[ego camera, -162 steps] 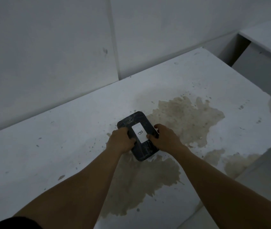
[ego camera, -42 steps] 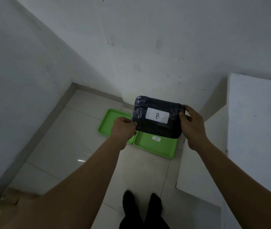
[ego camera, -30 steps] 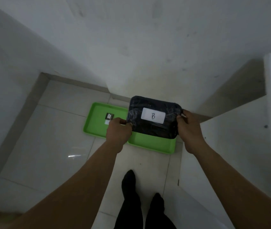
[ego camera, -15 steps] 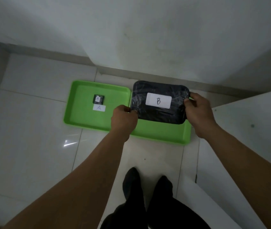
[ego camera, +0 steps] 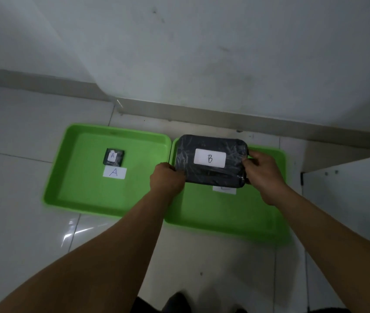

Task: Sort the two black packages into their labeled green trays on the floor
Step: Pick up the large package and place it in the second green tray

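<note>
A large black package (ego camera: 211, 175) with a white label marked B is held over the right green tray (ego camera: 224, 213). My left hand (ego camera: 167, 181) grips its left edge and my right hand (ego camera: 262, 172) grips its right edge. The package covers most of that tray's own white label, so its letter is hidden. I cannot tell whether the package touches the tray floor. The left green tray (ego camera: 84, 190) holds a small black package (ego camera: 114, 157) marked A, lying just above a white label marked A.
The two trays sit side by side on a white tiled floor, close to the grey skirting of a white wall (ego camera: 202, 53). A white table edge (ego camera: 349, 199) rises at the right. My feet (ego camera: 179, 303) stand on the floor in front of the trays.
I carried the B package from the stained table down to the floor trays. Over the last second it has dropped lower over the right tray as I bent closer.
</note>
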